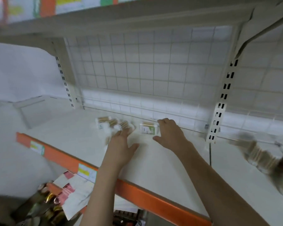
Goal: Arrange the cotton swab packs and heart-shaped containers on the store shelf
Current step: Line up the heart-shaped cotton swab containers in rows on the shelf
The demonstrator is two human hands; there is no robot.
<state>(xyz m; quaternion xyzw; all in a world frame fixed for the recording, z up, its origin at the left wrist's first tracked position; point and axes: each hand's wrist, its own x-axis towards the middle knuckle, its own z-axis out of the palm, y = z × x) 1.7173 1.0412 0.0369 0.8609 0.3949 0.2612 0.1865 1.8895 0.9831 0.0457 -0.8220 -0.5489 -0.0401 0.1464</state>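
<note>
Here, right hand (169, 133) cups a light, rigid, likely slippery swab pack (148, 127) at twelve o'clock; left hand (121, 142), fingers spread, presses neighbouring packs (110, 123) at eleven; best gripped by short ends.

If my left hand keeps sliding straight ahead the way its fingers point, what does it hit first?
Most likely the blurred cluster of cotton swab packs right at the fingertips of the left hand. They may already touch; motion blur hides it. The wire grid back lies behind them.

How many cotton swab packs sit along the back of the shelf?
4, though blur may hide more: three bunched left packs by the left hand, and one pack at the right hand.
</note>
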